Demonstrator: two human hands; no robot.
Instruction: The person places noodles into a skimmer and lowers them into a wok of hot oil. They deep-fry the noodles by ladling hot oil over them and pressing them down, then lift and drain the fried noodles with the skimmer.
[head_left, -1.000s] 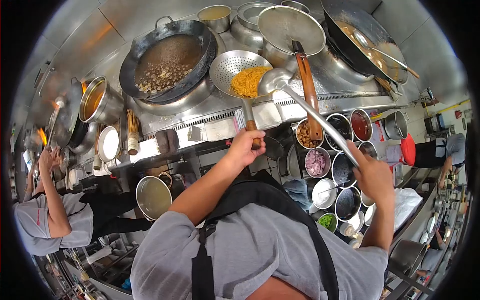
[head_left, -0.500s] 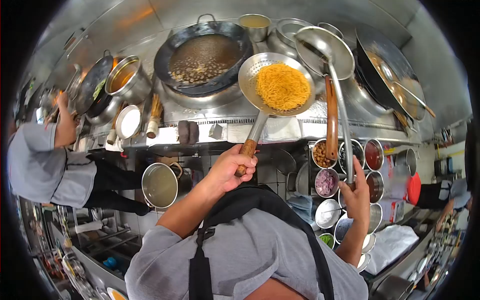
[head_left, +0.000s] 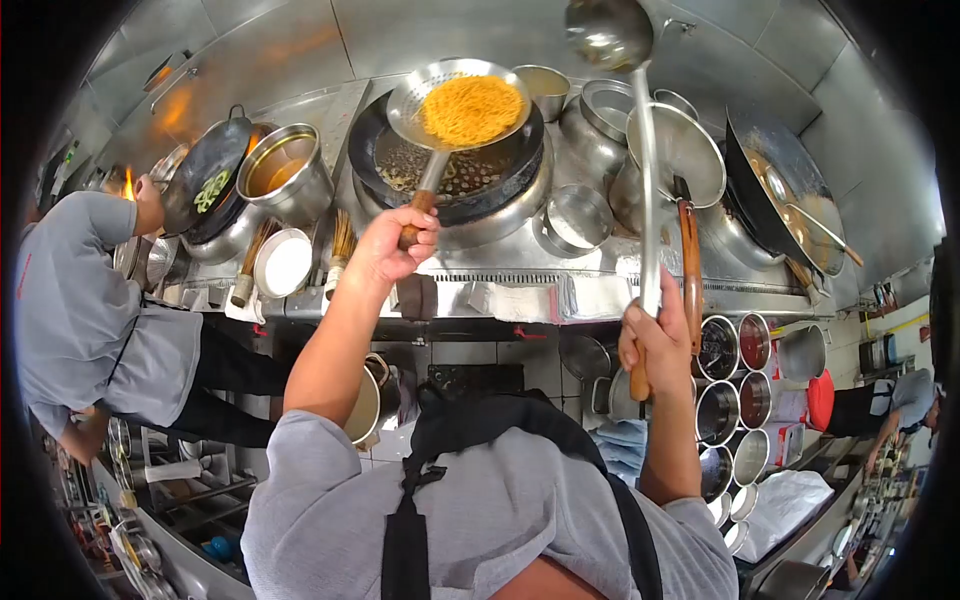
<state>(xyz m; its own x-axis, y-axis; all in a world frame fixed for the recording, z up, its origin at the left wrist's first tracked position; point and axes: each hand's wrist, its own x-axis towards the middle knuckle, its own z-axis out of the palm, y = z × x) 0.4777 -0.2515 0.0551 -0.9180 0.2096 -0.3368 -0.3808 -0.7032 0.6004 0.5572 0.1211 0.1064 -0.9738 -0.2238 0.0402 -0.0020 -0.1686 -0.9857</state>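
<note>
My left hand [head_left: 398,243] is wrapped round the wooden handle of a perforated strainer [head_left: 400,112]. Orange-yellow noodles [head_left: 472,110] lie in the strainer, which is held above a black wok [head_left: 505,190] with bubbling brown liquid. My right hand [head_left: 655,325] grips the wooden end of a long metal ladle [head_left: 648,180], its bowl raised near the back wall. Close beside that ladle, a fine mesh skimmer [head_left: 680,150] with a brown handle rests over a pot.
A co-worker [head_left: 95,290] in a grey shirt stands at the left. Seasoning pots [head_left: 718,410] are at the right, below a second wok [head_left: 785,190]. A pot of orange liquid [head_left: 275,178] and bamboo brushes [head_left: 341,245] are left of the black wok.
The strainer with noodles has moved left and forward, from beside the wok to over it. The ladle has been raised towards the back wall. Both hands kept their grips.
</note>
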